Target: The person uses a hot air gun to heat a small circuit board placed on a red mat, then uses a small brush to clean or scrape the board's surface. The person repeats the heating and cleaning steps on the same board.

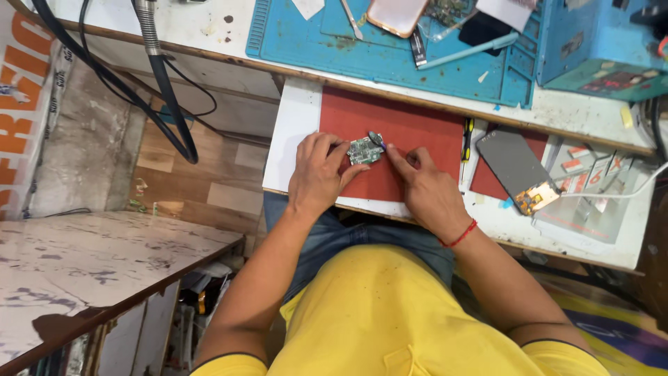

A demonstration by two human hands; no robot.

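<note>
Seen from above, a person in a yellow shirt sits at a white pull-out shelf (296, 132) set under a long, stained white workbench (209, 31). At far left hangs part of a white banner (24, 90) with big orange lettering. The floor below is wood-patterned, and a scuffed marble-look table (90, 264) stands lower left. On the workbench lies a blue work mat (390, 59) holding a phone (398, 14) with a pink rim, beside a blue box-shaped machine (591, 42). A red mat (400, 132) covers the shelf. To its right lie a dark phone screen (515, 167) with an orange ribbon end, and small red-and-white packets (576, 159) (under a clear sheet). The left hand (319, 174) pinches the left edge of a small green circuit board (365, 150) resting on the red mat. The right hand (426, 188) holds a thin dark tool (376, 138) between its fingertips, its tip at the board's upper right corner.
</note>
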